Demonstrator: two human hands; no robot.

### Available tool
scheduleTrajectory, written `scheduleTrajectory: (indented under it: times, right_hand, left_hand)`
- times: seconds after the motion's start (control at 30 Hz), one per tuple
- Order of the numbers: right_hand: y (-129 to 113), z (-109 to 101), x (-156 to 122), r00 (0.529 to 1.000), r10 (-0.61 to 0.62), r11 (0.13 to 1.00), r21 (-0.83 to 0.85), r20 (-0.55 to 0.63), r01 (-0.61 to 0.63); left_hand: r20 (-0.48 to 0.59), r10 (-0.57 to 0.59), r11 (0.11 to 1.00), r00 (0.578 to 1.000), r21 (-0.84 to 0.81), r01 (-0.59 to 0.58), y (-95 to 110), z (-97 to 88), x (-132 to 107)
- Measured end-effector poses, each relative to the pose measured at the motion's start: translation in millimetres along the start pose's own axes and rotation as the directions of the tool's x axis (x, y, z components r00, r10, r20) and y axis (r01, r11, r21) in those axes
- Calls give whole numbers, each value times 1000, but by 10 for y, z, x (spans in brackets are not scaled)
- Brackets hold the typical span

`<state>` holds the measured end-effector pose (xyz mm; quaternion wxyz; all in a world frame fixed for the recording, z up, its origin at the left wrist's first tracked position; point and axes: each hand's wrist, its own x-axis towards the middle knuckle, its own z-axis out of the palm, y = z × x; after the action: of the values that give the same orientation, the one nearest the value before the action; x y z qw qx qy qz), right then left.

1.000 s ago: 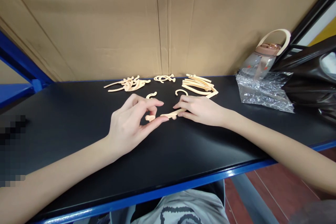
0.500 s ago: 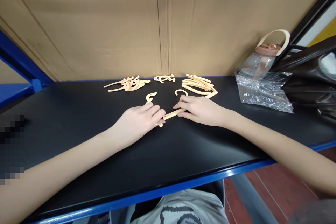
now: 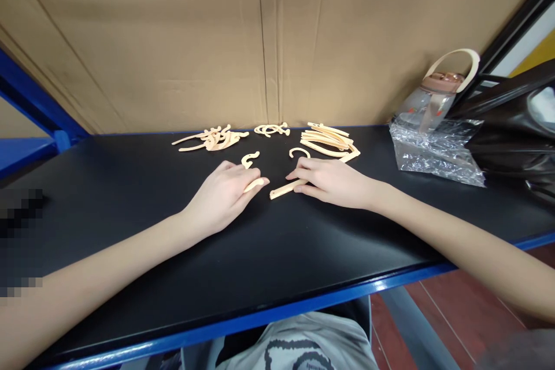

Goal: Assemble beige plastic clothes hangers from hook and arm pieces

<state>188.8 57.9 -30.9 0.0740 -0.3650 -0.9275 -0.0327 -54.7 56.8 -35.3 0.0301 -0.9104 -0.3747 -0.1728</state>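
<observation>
My left hand [image 3: 223, 192] is closed on a small cream plastic hanger piece [image 3: 253, 185], whose rounded end shows between thumb and fingers. Just beyond those fingers is a curved cream hanger part [image 3: 250, 159]; whether it joins the held piece is hidden. My right hand [image 3: 330, 180] grips a flat cream hanger arm [image 3: 283, 189] low over the black table [image 3: 269, 260]. One end of that arm, with a small hole, points towards my left hand. A cream hanger hook [image 3: 300, 151] stands out past my right fingers, its base hidden.
Along the back lie a pile of hooked hanger parts [image 3: 219, 139], a few curved hooks [image 3: 272, 129] and a stack of hanger arms [image 3: 327, 140]. At right are a clear bottle [image 3: 429, 101], crinkled plastic wrap [image 3: 437, 153] and a dark bag [image 3: 507, 127]. Cardboard [image 3: 195, 40] stands behind.
My left hand has drawn back left from the hanger arm's end and turned, so the small piece now shows above its thumb. My right hand has stayed where it was.
</observation>
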Motion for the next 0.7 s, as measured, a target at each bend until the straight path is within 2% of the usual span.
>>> scheduleTrajectory:
  times: [0.1,0.17,0.37,0.53,0.7]
  right_hand:
    - [-1,-1,1,1000,0,1000,-6,-3,0]
    - [-1,1,2,1000,0,1000,-3,-4,0]
    - [-3,2,3,1000,2,1000,-2,8,-2]
    - [-10,-1,12,1000,12,1000,-2,2,-12]
    - [-29,57,35,994,-2,1000,4,-110,3]
  left_hand:
    - [139,-125,992,982,13,124,39,-23,2]
    - [200,-145,989,969,11,145,53,-31,2]
    - [220,-124,991,968,-27,133,48,-31,-13]
    - [241,-54,998,969,-17,59,36,-20,-35]
    - [262,0,1000,965,-19,5,13,-14,-46]
